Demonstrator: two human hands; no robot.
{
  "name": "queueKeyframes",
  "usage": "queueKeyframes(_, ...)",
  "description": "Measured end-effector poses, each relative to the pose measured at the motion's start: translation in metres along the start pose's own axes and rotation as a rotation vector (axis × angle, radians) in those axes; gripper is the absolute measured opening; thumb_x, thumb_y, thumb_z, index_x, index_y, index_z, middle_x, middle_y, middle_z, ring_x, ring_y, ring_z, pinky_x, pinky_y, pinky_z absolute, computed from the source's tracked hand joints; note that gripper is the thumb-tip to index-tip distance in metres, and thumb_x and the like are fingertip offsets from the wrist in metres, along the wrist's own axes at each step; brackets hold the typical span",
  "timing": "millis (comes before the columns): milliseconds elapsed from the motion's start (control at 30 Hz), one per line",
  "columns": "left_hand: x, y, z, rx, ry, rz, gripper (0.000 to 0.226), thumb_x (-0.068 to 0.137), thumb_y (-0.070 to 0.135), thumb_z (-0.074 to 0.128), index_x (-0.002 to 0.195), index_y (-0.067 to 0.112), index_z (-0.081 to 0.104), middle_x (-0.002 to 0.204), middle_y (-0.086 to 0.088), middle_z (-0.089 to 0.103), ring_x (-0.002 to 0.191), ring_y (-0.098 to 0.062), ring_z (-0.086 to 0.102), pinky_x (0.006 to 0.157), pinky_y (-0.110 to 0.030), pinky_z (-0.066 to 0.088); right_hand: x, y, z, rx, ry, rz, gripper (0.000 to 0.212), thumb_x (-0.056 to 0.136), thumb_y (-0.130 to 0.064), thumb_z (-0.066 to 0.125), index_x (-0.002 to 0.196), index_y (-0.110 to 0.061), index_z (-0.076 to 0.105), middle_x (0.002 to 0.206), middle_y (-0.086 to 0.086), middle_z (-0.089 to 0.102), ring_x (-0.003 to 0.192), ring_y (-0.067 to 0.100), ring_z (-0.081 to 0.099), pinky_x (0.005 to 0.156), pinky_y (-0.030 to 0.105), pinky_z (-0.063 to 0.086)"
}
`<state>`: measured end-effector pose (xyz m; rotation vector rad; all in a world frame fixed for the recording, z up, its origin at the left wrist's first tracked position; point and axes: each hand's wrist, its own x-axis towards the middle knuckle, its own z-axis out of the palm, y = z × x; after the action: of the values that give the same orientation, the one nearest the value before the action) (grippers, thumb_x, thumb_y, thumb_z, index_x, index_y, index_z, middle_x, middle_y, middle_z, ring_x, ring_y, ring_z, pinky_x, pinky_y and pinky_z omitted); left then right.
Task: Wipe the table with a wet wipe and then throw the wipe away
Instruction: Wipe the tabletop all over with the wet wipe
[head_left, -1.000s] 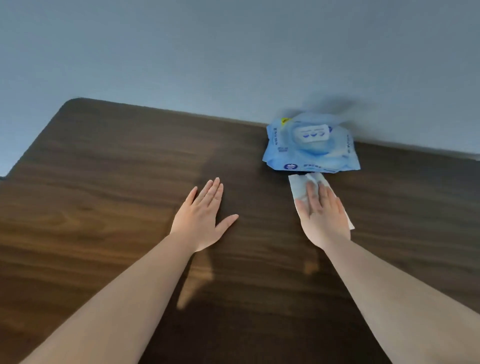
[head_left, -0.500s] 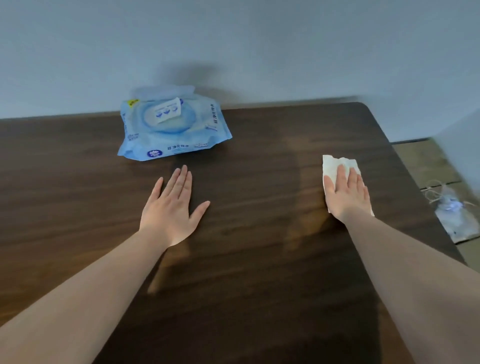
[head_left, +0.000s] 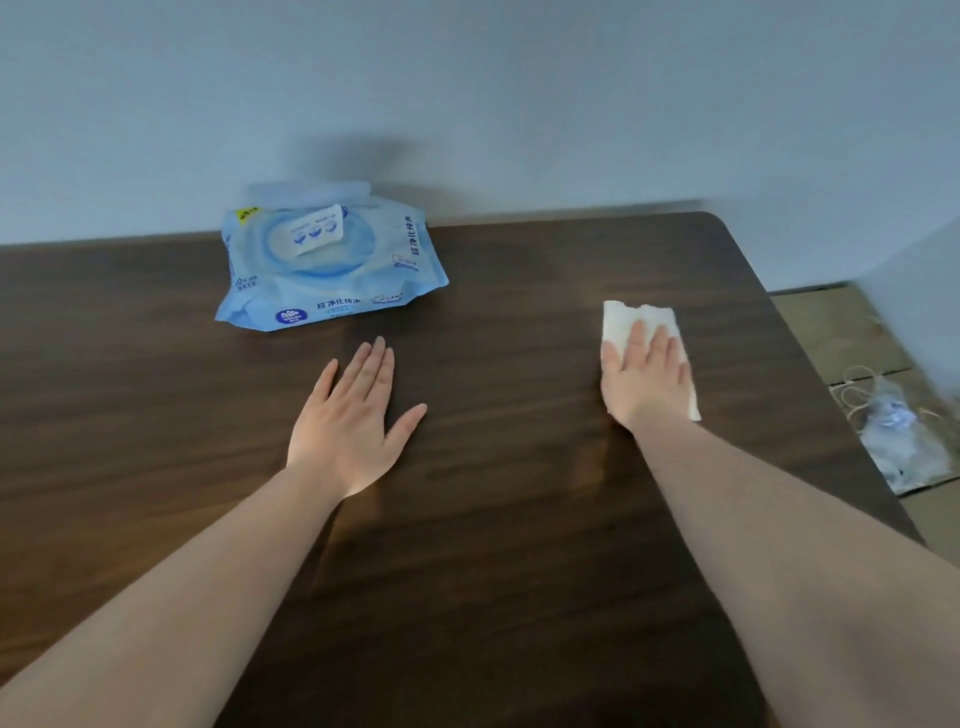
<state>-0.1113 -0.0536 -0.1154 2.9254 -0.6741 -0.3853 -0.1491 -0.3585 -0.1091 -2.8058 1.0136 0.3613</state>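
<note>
A white wet wipe (head_left: 623, 319) lies flat on the dark wooden table (head_left: 493, 519), right of centre. My right hand (head_left: 647, 376) presses flat on top of it, fingers together, covering its near half. My left hand (head_left: 353, 421) rests flat on the bare wood near the middle, fingers spread a little, holding nothing. A blue pack of wet wipes (head_left: 327, 270) sits at the back against the wall, left of my left hand, its lid flap raised.
The table's right edge and rounded far corner (head_left: 722, 223) are close to my right hand. Beyond that edge, on the floor, lies a clear plastic bag (head_left: 904, 436) with cords. A plain grey wall (head_left: 467, 104) runs behind the table.
My right hand has slid the wipe from just below the pack out to the right part of the table. The view swung right; my left hand stayed flat on the wood.
</note>
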Motion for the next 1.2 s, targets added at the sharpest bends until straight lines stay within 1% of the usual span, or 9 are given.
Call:
queueKeyframes(167,-0.057,-0.048,-0.002,-0.046,0.049,-0.117,0.081,0.085,0.068,0.006,0.147,0.016,-0.005,0.156,0.002,-0.009,0.142,-0.01,-0.01,0.115,-0.034,-0.004,-0.061,-0.132,0.028,-0.015,-0.056,-0.418,0.062,0.097,-0.05,0.008,0.149,-0.022,-0.012,0.16,0.007,-0.01,0.147,0.024,-0.01,0.119,0.041,-0.005)
queueKeyframes(267,-0.11,-0.114,-0.002,-0.032,0.071,-0.271,0.09,0.081,0.073,0.002,0.148,0.013,0.002,0.157,-0.002,-0.001,0.143,-0.013,-0.003,0.117,-0.036,0.002,-0.112,-0.215,0.051,-0.038,-0.057,-0.656,0.062,0.097,-0.05,0.01,0.15,-0.022,-0.006,0.16,0.007,-0.005,0.147,0.023,-0.007,0.12,0.04,-0.003)
queueKeyframes(400,-0.192,-0.206,-0.002,-0.019,0.05,-0.534,0.094,0.078,0.074,0.004,0.147,0.011,-0.003,0.157,-0.002,-0.006,0.143,-0.013,-0.008,0.119,-0.038,0.004,-0.162,-0.303,0.072,-0.083,-0.068,-0.826,0.062,0.097,-0.049,0.01,0.15,-0.02,-0.003,0.161,0.007,-0.002,0.147,0.023,-0.005,0.12,0.04,-0.003)
queueKeyframes(500,-0.258,-0.257,0.006,-0.028,0.058,-0.698,0.099,0.074,0.079,-0.003,0.147,0.012,-0.006,0.157,-0.001,-0.009,0.142,-0.01,-0.01,0.118,-0.037,0.003,-0.203,-0.365,0.089,-0.098,-0.102,-0.985,0.061,0.097,-0.049,0.01,0.15,-0.022,-0.002,0.161,0.007,-0.004,0.147,0.024,-0.004,0.12,0.04,-0.002)
queueKeyframes(633,-0.301,-0.276,0.016,-0.078,0.114,-0.802,0.101,0.072,0.08,-0.003,0.147,0.013,-0.004,0.157,-0.001,-0.007,0.143,-0.012,-0.009,0.117,-0.036,0.0,-0.275,-0.454,0.116,-0.075,-0.131,-1.176,0.059,0.098,-0.048,0.015,0.15,-0.022,0.005,0.161,0.007,0.002,0.147,0.024,-0.001,0.12,0.041,0.0)
queueKeyframes(733,-0.301,-0.28,0.019,-0.066,0.157,-0.807,0.1,0.073,0.082,-0.004,0.146,0.015,-0.005,0.155,0.0,-0.008,0.143,-0.014,-0.008,0.116,-0.036,-0.002,-0.318,-0.51,0.133,-0.098,-0.069,-1.281,0.059,0.098,-0.048,0.019,0.15,-0.021,0.011,0.16,0.008,0.009,0.147,0.025,0.006,0.119,0.041,0.003)
queueKeyframes(800,-0.301,-0.283,0.02,-0.055,0.175,-0.802,0.1,0.073,0.083,-0.004,0.147,0.016,-0.004,0.156,0.0,-0.008,0.143,-0.014,-0.008,0.117,-0.037,-0.003,-0.333,-0.539,0.14,-0.123,-0.088,-1.31,0.059,0.098,-0.049,0.016,0.15,-0.022,0.008,0.16,0.007,0.006,0.147,0.024,0.004,0.12,0.042,0.002)
queueKeyframes(967,-0.299,-0.285,0.02,-0.095,0.183,-0.804,0.099,0.073,0.083,0.0,0.147,0.017,-0.004,0.156,0.001,-0.009,0.143,-0.014,-0.011,0.118,-0.039,-0.003,-0.34,-0.567,0.146,-0.152,-0.088,-1.369,0.06,0.097,-0.051,0.014,0.15,-0.024,0.006,0.161,0.005,0.003,0.147,0.022,0.001,0.12,0.042,0.001)
queueKeyframes(1200,-0.299,-0.279,0.018,0.02,0.121,-0.746,0.098,0.078,0.078,0.0,0.147,0.008,0.002,0.158,-0.007,0.001,0.144,-0.017,-0.002,0.116,-0.036,0.002,-0.285,-0.473,0.124,-0.118,-0.129,-1.198,0.061,0.096,-0.052,0.01,0.15,-0.025,0.0,0.161,0.0,-0.002,0.147,0.018,-0.004,0.12,0.037,-0.004)
